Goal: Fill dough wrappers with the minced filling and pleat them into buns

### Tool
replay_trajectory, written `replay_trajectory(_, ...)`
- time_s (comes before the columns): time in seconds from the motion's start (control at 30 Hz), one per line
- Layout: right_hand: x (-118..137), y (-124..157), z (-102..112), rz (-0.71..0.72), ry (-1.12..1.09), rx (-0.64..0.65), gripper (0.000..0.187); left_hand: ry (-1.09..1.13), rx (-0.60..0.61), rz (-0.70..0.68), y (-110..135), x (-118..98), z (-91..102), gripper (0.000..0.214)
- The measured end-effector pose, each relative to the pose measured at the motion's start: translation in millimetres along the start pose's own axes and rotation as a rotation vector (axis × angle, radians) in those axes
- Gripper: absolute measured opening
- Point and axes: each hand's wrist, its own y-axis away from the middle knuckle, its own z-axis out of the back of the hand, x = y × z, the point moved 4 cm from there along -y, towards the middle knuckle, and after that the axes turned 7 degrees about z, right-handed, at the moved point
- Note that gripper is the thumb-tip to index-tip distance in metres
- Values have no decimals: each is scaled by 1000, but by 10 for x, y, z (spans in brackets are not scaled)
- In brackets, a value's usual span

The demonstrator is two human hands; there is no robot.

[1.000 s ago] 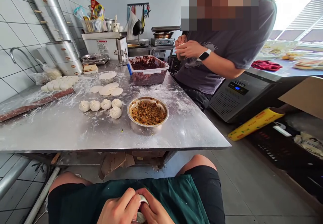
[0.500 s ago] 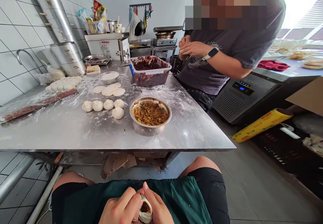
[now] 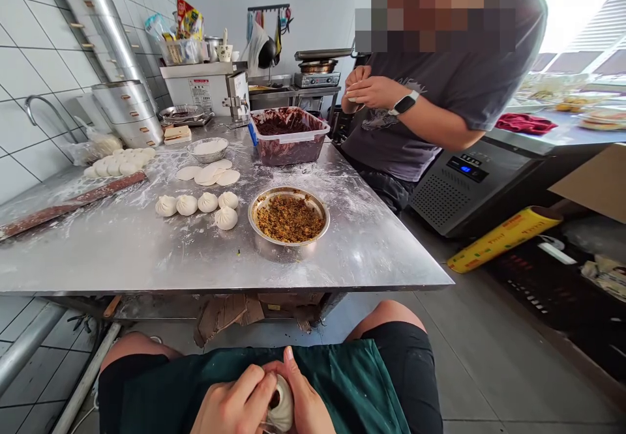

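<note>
Low over my lap, a half-pleated bun point(image 3: 282, 412) of white dough is between my two hands, its small dark opening facing up. My left hand point(image 3: 233, 401) pinches the dough rim with bent fingers. Against the bun's other side curls my right hand point(image 3: 309, 400), its thumb pointing up. Part of the bun is hidden behind the fingers. On the table point(image 3: 161, 268) beyond stands a metal bowl point(image 3: 252, 219) of brown crumbly filling point(image 3: 292, 217). Left of the bowl sit several pleated buns point(image 3: 186, 205), with flat dough wrappers point(image 3: 210, 173) behind them.
A tub point(image 3: 291, 150) of dark red filling stands near the far edge, beside a bowl of flour point(image 3: 208, 150). A floury board point(image 3: 73, 204) and dough pieces point(image 3: 120, 162) lie left, near steel steamers point(image 3: 124, 115). A co-worker point(image 3: 440, 95) works dough across the table.
The bun's opening has become smaller, its rim drawn in by my fingers. My hands stay in nearly the same place. The whole view has shifted slightly.
</note>
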Motion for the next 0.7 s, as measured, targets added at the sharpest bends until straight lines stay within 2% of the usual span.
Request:
replay_trajectory(0.1,-58,-4,-6,-53,-157,-11,68,16,-61,54,11,9,21,20)
replay_trajectory(0.2,-31,5,29,-45,-76,-84,68,-1,-46,37,3,-6,24,31)
replay_trajectory(0.27,-2,6,22,-42,-51,-68,67,-6,-20,-2,-7,-14,19,40)
replay_trajectory(0.33,-5,-4,-12,-52,-132,-12,65,2,-77,5,-14,-3,44,35)
replay_trajectory(0.4,-40,-20,-21,-67,-200,-16,66,30,-126,32,-21,10,71,30)
replay_trajectory(0.47,-74,-32,-1,-70,-183,-63,67,15,-106,24,-32,4,78,37)
replay_trajectory(0.53,-79,-34,-5,-65,-179,-53,67,-2,-52,-13,-42,-14,73,44)
replay_trajectory(0.63,-51,-25,-38,-71,-226,-1,63,26,-119,4,-44,-7,117,34)
replay_trajectory(0.7,-35,-20,-35,-86,-205,-28,63,55,-137,27,-40,4,140,32)
